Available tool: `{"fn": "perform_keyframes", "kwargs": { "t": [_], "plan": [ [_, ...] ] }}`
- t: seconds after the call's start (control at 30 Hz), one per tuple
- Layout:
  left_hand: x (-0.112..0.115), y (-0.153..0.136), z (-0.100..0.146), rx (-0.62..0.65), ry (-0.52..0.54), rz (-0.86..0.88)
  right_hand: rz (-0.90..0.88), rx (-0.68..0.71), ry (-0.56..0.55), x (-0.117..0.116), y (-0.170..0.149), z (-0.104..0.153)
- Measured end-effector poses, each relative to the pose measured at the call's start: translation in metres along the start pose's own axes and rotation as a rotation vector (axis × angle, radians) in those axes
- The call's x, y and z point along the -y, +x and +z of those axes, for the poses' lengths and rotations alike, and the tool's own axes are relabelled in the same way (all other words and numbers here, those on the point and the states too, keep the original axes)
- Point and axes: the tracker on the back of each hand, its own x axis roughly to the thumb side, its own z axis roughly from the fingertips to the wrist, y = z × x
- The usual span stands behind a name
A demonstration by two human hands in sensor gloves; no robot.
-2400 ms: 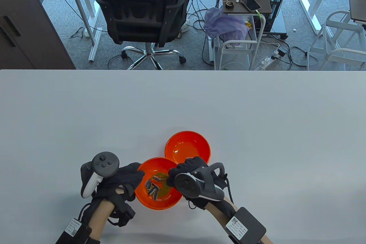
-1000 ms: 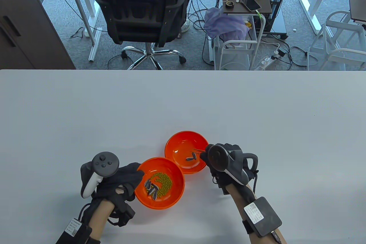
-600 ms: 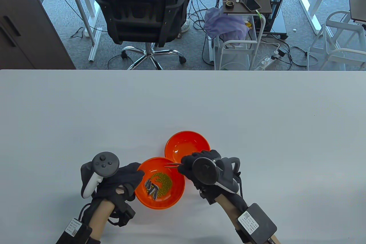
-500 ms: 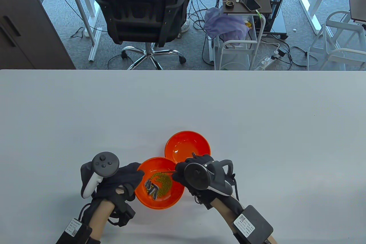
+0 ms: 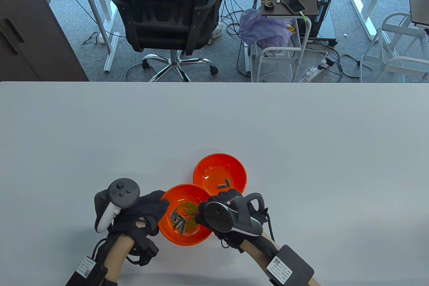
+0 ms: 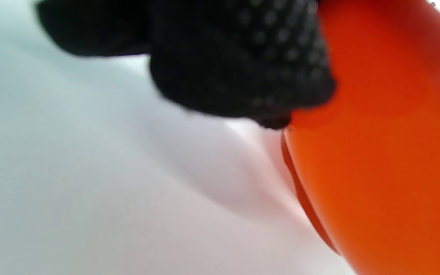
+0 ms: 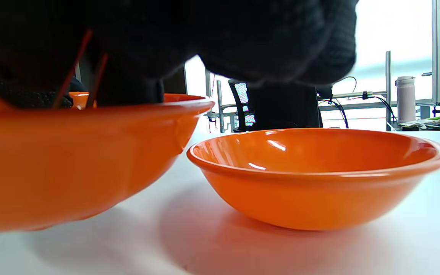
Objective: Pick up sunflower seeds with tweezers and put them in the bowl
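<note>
The right hand (image 5: pixel 223 214) grips tweezers (image 7: pixel 78 68) over the near bowl (image 5: pixel 174 235) of sunflower seeds (image 5: pixel 177 223) by the tabletop's near edge, while the left hand (image 5: pixel 142 214) holds its rim.

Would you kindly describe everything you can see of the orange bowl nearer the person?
The near bowl is round, glossy orange, apparently plastic, with a rolled rim, standing upright on the white table. It holds green peas and several striped sunflower seeds. The left hand touches its left rim; the right hand hangs over its right side, tweezers reaching in. Its far rim meets the second bowl.
</note>
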Motion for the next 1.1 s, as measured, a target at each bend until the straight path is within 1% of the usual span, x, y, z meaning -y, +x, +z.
{"fn": "perform_keyframes", "kwargs": {
  "t": [0.23,0.37,0.5,0.57,0.67,0.8,0.9,1.1],
  "plan": [
    [0.0,0.0,0.0,-0.003,-0.001,0.001,-0.011,0.031,-0.048,0.002,0.002,0.002],
    [0.0,-0.001,0.0,-0.005,-0.002,-0.002,-0.022,0.005,-0.092,0.008,-0.002,0.002],
    [0.0,-0.001,0.0,-0.007,-0.001,-0.003,-0.035,-0.069,-0.162,0.018,-0.014,0.001],
    [0.0,-0.001,0.0,-0.009,-0.001,-0.001,-0.041,-0.132,-0.213,0.025,-0.025,0.001],
    [0.0,-0.001,0.0,-0.01,-0.001,-0.002,-0.049,-0.219,-0.26,0.03,-0.042,0.001],
    [0.0,-0.001,-0.001,-0.012,-0.002,-0.003,-0.035,-0.291,-0.255,0.027,-0.062,0.0],
    [-0.001,-0.001,-0.001,-0.014,-0.001,-0.002,-0.01,-0.328,-0.224,0.017,-0.073,-0.002],
    [-0.002,-0.002,-0.001,-0.017,0.001,0.001,0.05,-0.355,-0.16,0.002,-0.081,-0.006]
  ]
}}
